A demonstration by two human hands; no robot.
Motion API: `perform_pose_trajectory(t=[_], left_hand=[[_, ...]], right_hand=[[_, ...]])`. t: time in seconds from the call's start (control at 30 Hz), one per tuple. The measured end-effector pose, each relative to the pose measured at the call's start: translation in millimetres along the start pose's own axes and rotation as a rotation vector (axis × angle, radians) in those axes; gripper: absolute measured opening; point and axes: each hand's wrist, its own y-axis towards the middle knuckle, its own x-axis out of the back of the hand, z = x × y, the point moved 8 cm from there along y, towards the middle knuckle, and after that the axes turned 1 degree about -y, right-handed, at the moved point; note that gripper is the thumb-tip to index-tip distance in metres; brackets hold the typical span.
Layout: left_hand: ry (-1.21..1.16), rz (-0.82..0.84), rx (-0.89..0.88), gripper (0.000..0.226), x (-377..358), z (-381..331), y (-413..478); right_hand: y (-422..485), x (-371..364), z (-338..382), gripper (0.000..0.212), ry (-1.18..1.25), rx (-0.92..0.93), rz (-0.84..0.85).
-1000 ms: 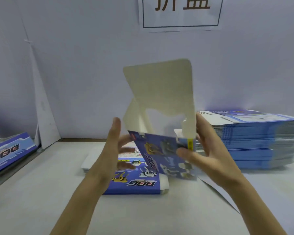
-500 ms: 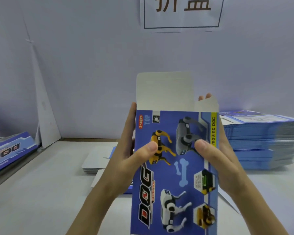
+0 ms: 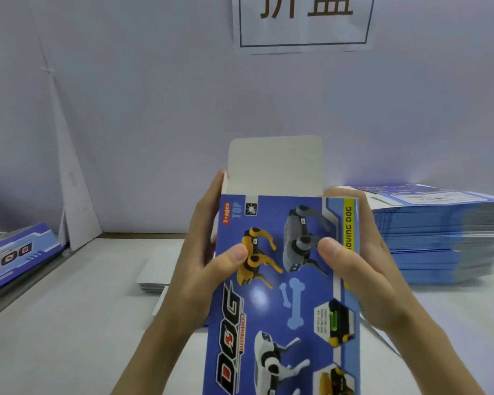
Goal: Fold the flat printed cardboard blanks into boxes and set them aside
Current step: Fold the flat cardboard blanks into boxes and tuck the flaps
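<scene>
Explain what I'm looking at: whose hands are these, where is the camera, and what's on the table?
There is no machine here. A person works with bare hands, and the one camera sits on their head, looking forward and down. The left hand and right hand grip a blue box by its sides, thumbs pressed on the printed front. Its plain top flap stands open. On the table, a tall stack of flat blanks lies at the right, and a smaller pile lies behind the left hand. A second box lies at the far left. A paper sign hangs on the wall.
</scene>
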Motion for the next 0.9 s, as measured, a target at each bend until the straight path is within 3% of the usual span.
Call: perform_pose_trajectory(t=[0.1, 0.2, 0.43, 0.7, 0.9], left_hand=[[-0.053, -0.010, -0.069, 0.070, -0.8, -6.7, -0.5], [-0.074, -0.002, -0.113, 0.066, -3.5, -12.0, -1.9], [-0.044, -0.028, -0.119, 0.068, -1.3, -17.9, 0.4], [-0.099, 0.029, -0.128, 0.064, -9.8, -25.4, -2.0], [0.107, -0.024, -0.276, 0.054, -6.2, -47.3, -3.7]], right_hand=[[1.2, 1.8, 3.3, 0.037, -0.073, 0.027, 0.013], [0.8, 2.5, 5.2, 0.019, -0.054, 0.042, -0.031], [1.3, -0.4, 6.3, 0.026, 0.048, 0.014, -0.041], [-0.6, 2.3, 11.5, 0.017, 0.119, 0.038, -0.091], [-3.1, -0.1, 16.1, 0.026, 0.106, 0.087, -0.088]])
